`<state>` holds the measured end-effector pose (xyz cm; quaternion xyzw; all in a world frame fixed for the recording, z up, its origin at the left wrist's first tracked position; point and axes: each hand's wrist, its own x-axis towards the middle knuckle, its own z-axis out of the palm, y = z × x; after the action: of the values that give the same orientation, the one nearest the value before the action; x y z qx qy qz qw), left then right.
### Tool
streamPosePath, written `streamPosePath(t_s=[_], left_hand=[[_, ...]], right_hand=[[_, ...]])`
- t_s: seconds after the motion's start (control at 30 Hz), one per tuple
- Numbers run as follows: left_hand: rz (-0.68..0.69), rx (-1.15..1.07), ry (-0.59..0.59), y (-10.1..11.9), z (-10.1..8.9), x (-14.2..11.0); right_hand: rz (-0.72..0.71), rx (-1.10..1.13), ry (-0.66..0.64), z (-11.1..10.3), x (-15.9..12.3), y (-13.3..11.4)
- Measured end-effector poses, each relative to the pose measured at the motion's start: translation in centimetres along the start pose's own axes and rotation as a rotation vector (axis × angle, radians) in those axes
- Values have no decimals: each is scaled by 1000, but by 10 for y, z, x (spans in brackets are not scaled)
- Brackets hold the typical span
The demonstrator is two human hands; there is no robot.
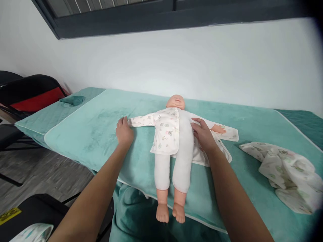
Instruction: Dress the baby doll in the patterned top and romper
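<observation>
A baby doll (184, 151) with a white cloth body lies on its back, feet towards me. Its printed baby shirt (166, 132) covers the left half of the chest, with the sleeve stretched out to the left. My left hand (124, 131) is closed at that sleeve's cuff; the doll's hand there is hidden. On the right, the doll's bare hand (218, 128) rests on the other sleeve, and the shirt's open front panel is spread beneath. At the doll's side, my right hand (204, 133) pinches the shirt's edge, its fingertips partly hiding the cloth.
A crumpled printed cloth (290, 174) lies at the right on the green bed cover (93, 124). Black chairs (37, 87) stand to the left, and another black seat (37, 210) is at the lower left. A white wall (161, 64) runs behind the bed.
</observation>
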<state>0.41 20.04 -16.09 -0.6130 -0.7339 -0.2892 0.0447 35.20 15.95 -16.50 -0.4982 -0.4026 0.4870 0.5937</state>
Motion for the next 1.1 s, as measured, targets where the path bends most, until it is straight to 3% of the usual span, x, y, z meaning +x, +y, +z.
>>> streamPosePath(t_s=[0.1, 0.17, 0.27, 0.37, 0.47, 0.63, 0.77, 1.1], left_hand=[[103, -152, 92, 6, -7, -36], [140, -271, 86, 12, -12, -68], [108, -390, -14, 24, -18, -115], [154, -474, -182, 35, -21, -143], [158, -535, -233, 43, -22, -148], [129, -459, -191, 52, -24, -147], [206, -453, -153, 54, -27, -159], [216, -417, -157, 51, -27, -169]], right_hand=[[-18, -22, 3, 0, 0, 0], [-29, -36, 0, 0, 0, 0], [-33, -40, 8, 0, 0, 1], [-35, -46, 19, 0, 1, 2], [-31, -40, 21, 1, 1, 4], [-41, -14, -8, 2, -3, 2], [-55, -45, -44, 2, -7, -1], [-98, -184, 36, 2, -2, 2]])
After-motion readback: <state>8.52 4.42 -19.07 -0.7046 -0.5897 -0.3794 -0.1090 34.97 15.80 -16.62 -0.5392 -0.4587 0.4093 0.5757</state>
